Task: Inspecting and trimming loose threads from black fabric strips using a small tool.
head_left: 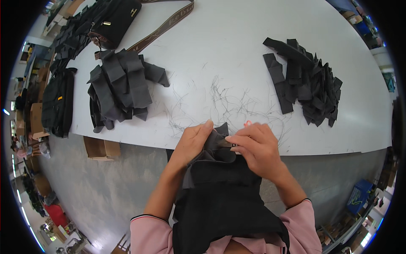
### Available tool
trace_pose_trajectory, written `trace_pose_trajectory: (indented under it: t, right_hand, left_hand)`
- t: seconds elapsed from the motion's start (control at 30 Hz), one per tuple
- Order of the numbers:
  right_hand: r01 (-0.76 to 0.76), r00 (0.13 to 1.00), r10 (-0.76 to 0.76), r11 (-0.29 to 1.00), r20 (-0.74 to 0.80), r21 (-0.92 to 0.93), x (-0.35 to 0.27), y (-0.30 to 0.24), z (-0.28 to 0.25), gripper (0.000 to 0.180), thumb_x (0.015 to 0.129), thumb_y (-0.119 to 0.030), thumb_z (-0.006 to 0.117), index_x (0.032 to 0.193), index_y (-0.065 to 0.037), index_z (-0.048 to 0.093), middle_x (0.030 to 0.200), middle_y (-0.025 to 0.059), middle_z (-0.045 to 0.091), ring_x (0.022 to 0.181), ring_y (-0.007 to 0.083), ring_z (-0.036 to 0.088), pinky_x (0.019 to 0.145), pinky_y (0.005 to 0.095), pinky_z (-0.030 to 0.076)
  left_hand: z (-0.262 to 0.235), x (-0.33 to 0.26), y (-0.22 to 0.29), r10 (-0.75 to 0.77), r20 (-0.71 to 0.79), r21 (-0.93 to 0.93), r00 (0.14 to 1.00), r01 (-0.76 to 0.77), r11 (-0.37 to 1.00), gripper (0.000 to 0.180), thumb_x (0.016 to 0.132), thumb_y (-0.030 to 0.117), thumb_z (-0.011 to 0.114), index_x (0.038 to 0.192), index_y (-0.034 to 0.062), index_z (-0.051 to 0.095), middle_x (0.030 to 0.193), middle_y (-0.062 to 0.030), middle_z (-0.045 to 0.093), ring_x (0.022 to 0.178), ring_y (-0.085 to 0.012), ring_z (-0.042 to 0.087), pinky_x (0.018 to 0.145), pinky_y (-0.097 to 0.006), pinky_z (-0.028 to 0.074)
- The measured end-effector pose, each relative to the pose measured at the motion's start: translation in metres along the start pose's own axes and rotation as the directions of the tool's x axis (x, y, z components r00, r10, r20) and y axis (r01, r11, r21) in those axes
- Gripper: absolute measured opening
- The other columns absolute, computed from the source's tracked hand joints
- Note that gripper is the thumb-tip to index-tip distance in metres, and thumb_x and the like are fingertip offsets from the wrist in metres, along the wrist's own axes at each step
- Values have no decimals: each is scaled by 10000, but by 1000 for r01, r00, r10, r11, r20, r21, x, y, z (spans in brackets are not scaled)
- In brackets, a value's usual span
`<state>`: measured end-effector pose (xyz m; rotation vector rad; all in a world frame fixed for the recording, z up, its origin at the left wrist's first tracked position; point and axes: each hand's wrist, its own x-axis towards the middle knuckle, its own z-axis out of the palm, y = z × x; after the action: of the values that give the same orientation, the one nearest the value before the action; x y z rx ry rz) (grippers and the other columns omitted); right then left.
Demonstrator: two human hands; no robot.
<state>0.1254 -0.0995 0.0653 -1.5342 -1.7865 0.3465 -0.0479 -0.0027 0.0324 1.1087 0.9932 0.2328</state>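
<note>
At the table's near edge my left hand is closed on a dark grey fabric piece, thumb on top. The piece is folded and curls open toward me, above a black cloth over my lap. My right hand pinches close to the fabric's upper right side. A small metal tool shows at its fingertips, and a pink-red loop sticks out above the knuckles. Most of that tool is hidden in the fingers, so its exact kind is unclear.
Loose thread clippings litter the white table. Dark grey fabric strips lie in a left pile and a right pile. A black bag with a brown strap sits far left, another black bag nearer. A cardboard box stands below.
</note>
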Motion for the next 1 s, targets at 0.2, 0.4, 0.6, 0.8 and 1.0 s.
trace_pose_trajectory:
  t: [0.2, 0.4, 0.6, 0.8, 1.0]
  right_hand:
    - [217, 966, -212, 976, 149, -22, 14, 8, -8, 228, 662, -69, 682, 887, -102, 658, 807, -19, 582, 770, 180, 540, 648, 302, 392]
    - [282, 923, -275, 959, 271, 11, 22, 12, -13, 202, 677, -97, 691, 876, -107, 659, 812, -19, 582, 797, 191, 543, 662, 312, 403]
    - [253, 896, -271, 962, 353, 97, 25, 13, -14, 196, 674, -96, 695, 864, -93, 650, 815, -7, 571, 806, 207, 534, 681, 325, 414]
    - [298, 885, -312, 950, 344, 96, 26, 13, -11, 191, 672, -86, 693, 859, -86, 655, 790, -1, 559, 775, 204, 526, 665, 319, 414]
    - [305, 913, -327, 944, 245, 123, 16, 20, -4, 195, 671, -58, 692, 862, -81, 659, 777, 4, 562, 730, 203, 531, 636, 312, 420]
  left_hand:
    - [-6, -5, 0, -70, 132, -52, 989, 77, 996, 427, 970, 377, 446, 788, 22, 600, 702, 30, 555, 645, -31, 471, 603, -191, 407]
    - [-1, -10, 6, -98, 166, -43, 981, 106, 993, 455, 969, 387, 444, 762, 13, 597, 674, 32, 537, 637, -38, 457, 591, -204, 399]
    - [2, -11, 4, -119, 169, -49, 979, 128, 991, 485, 962, 411, 449, 732, 7, 587, 644, 40, 515, 607, -40, 430, 546, -218, 378]
    - [3, -9, -1, -117, 166, 11, 979, 116, 993, 493, 958, 415, 455, 719, 3, 581, 629, 48, 495, 594, -36, 395, 527, -221, 353]
    - [2, -9, 4, -168, 193, 31, 967, 165, 986, 456, 957, 397, 467, 750, 12, 598, 664, 42, 530, 616, -32, 432, 557, -209, 380]
